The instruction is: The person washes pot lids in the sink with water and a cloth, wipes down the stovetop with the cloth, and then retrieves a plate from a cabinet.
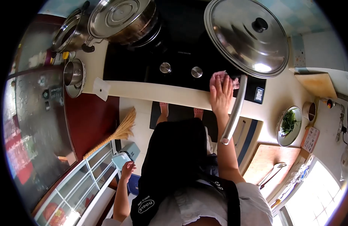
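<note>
My right hand [221,94] lies on a pink cloth [235,81], pressing it to the front edge of the black stovetop [143,64]. Its fingers are stretched over the cloth, just under the handle [234,109] of a pan. A large steel lid [241,34] with a black knob covers that pan. Two silver knobs, the left one [165,67] and the right one [197,72], sit left of the cloth. Low at my left side hangs my left hand [127,170], with loosely bent fingers and nothing visible in it, near a light-blue box [125,156].
A lidded steel pot [123,19] stands on the back-left burner. On the right counter are a bowl of greens [289,122], a small pot [309,111] and a wooden board [270,162] with a ladle. A straw broom [123,130] leans at the left. The long pan handle juts over the counter edge.
</note>
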{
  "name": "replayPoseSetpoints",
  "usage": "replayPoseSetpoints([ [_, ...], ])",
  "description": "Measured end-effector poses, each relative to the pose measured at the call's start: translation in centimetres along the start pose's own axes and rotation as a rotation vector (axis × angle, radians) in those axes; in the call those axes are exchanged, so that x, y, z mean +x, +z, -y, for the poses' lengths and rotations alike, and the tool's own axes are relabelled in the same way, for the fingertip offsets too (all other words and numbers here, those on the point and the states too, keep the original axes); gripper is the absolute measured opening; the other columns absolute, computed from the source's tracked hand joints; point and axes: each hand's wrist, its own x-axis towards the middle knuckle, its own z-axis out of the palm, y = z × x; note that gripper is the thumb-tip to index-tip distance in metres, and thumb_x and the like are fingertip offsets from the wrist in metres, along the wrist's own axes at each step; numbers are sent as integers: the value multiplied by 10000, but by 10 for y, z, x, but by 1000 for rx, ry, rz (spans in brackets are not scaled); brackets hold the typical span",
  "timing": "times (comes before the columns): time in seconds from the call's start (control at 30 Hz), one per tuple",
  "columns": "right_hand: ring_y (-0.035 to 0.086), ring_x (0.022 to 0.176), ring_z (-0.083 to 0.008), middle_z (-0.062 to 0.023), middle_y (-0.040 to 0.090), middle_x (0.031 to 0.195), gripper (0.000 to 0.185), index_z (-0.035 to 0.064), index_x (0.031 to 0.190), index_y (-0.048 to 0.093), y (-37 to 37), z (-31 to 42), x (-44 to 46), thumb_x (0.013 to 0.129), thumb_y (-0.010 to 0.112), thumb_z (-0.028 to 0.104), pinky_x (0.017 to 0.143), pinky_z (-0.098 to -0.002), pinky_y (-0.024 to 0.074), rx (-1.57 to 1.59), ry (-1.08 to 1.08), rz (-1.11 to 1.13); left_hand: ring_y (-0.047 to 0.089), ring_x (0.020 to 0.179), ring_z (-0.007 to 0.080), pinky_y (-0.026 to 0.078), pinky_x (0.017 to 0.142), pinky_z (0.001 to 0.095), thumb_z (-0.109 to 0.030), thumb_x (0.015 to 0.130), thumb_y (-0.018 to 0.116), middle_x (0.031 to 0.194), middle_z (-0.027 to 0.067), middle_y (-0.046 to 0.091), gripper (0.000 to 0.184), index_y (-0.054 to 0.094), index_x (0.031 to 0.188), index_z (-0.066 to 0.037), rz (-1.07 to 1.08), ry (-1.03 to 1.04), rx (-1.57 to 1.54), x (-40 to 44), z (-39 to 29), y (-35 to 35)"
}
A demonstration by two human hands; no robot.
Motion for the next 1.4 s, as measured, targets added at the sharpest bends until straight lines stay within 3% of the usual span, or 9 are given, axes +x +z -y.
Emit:
replayPoseSetpoints([
  [0.4,239,1297,-382,-200,253,1409,713,68,1355,302,66,113,126,833,471,523,1043,-447,256,35,-61,157,591,768,107,433,653,250,-272,877,537,892,19,611,282,517,1118,-128,-59,165,20,110,-79,-167],
  [0.5,329,1222,-369,-175,351,1333,707,50,1315,347,80,144,155,794,543,486,999,-496,291,-39,-209,-82,589,772,103,432,658,252,-291,875,551,900,9,608,259,527,1092,-153,-40,95,75,119,-86,-188],
  [0.67,256,1271,-363,-130,302,1382,585,218,1359,306,110,90,229,855,460,474,1022,-512,219,-201,-104,-176,603,787,118,422,688,254,-262,868,556,929,28,618,281,534,1112,-126,-5,111,22,113,-100,-196],
  [0.87,189,1292,-428,-251,219,1406,877,43,1380,240,99,224,162,794,373,681,1053,-501,181,-326,101,54,618,728,169,455,597,255,-265,857,586,882,65,624,238,546,1049,-130,88,112,-232,184,53,-234],
  [1.0,222,1288,-424,-247,263,1392,854,35,1358,305,90,302,77,768,459,633,1060,-496,172,-143,-93,109,594,666,156,437,537,235,-252,846,608,847,52,610,223,560,1021,-122,242,528,293,226,80,-248],
  [1.07,220,1301,-403,-232,269,1397,831,40,1348,328,95,304,45,764,475,611,1064,-485,177,-105,-231,102,574,643,129,410,492,210,-233,853,597,831,38,600,200,569,1013,-115,493,-187,-596,230,36,-249],
  [1.13,222,1318,-348,-189,282,1409,736,67,1351,337,83,286,26,791,500,515,1072,-460,176,-20,-250,109,582,670,106,406,514,201,-239,872,542,853,25,602,251,542,1093,-119,227,597,228,206,-25,-226],
  [1.2,230,1330,-297,-139,285,1424,628,102,1358,338,89,258,7,817,507,373,1083,-435,162,-53,-396,26,605,762,123,435,613,233,-242,874,535,923,25,610,306,519,1150,-110,57,190,105,174,-92,-197],
  [1.4,293,1313,-258,-110,346,1394,495,113,1315,409,45,169,-31,824,457,148,1086,-402,199,-46,-261,111,610,845,146,441,708,269,-247,884,512,985,32,612,337,510,1180,-88,172,175,113,185,-114,-187],
])
